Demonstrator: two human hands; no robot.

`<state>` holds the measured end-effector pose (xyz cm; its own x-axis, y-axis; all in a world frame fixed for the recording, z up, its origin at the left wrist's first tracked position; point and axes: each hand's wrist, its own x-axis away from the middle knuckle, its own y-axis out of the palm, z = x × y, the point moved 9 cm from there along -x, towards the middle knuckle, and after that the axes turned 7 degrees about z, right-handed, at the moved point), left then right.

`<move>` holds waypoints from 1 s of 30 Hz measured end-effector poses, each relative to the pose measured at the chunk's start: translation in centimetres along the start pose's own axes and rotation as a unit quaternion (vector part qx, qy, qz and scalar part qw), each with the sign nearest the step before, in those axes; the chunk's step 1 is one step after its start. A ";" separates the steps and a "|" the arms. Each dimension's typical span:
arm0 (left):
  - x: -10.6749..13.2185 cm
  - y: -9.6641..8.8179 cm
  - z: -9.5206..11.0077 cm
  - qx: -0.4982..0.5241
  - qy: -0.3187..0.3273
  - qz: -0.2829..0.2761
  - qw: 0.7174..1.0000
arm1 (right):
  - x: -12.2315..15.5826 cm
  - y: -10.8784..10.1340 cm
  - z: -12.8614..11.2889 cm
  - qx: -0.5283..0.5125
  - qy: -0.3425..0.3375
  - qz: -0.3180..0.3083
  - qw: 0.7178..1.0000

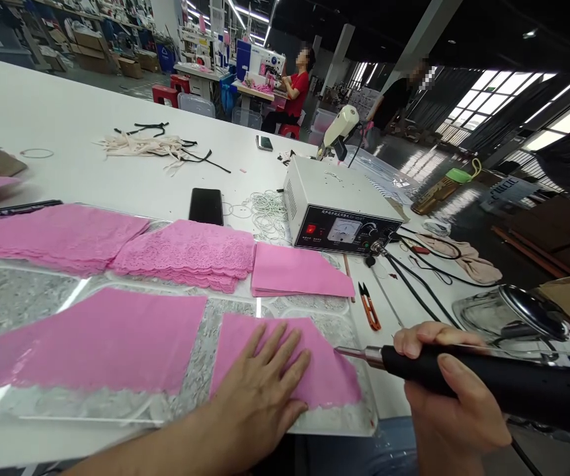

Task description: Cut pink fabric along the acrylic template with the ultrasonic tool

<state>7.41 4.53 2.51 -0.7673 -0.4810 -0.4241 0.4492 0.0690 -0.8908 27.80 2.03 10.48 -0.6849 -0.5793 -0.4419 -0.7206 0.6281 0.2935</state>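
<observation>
Nearest the camera, lower right: a black handheld tool [537, 385], its metal tip [364, 354] pointing left. The right hand [458, 403] was closed around its barrel, thumb on the near side. The left hand [265, 380] lay flat, fingers spread, grasping nothing, on a pink fabric piece [332, 373] at lower centre, over a grey marbled mat [204, 360].

Key relation: the tool's long axis ran almost level across the frame, dropping slightly rightward, and its tip met the piece's slanted right edge about midway. That edge sloped from upper left to lower right. Right hand sat outside it, left hand inside, tip between them. Contact pressure could not be told. Orange snips [369, 307] lay above the tip, right of centre.
</observation>
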 end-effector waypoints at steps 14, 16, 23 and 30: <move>0.1 0.2 0.0 0.001 -0.005 -0.004 1.000 | 0.2 -0.7 0.2 0.001 0.015 0.005 1.000; 0.1 0.3 -0.1 0.006 -0.009 -0.007 1.000 | 0.2 -0.7 0.2 0.003 0.020 0.011 1.000; 0.1 0.3 -0.1 0.027 -0.018 -0.021 0.999 | 0.1 -0.4 0.3 0.018 0.015 0.001 1.000; -0.1 -0.4 0.1 0.024 -0.013 -0.021 0.999 | -0.3 -1.2 -0.1 -0.003 0.035 0.060 0.998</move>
<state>7.36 4.45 2.96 -0.7740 -0.5048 -0.3821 0.4391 0.0068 -0.8984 28.81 1.38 10.34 -0.7716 -0.5355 -0.3432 -0.6339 0.6920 0.3454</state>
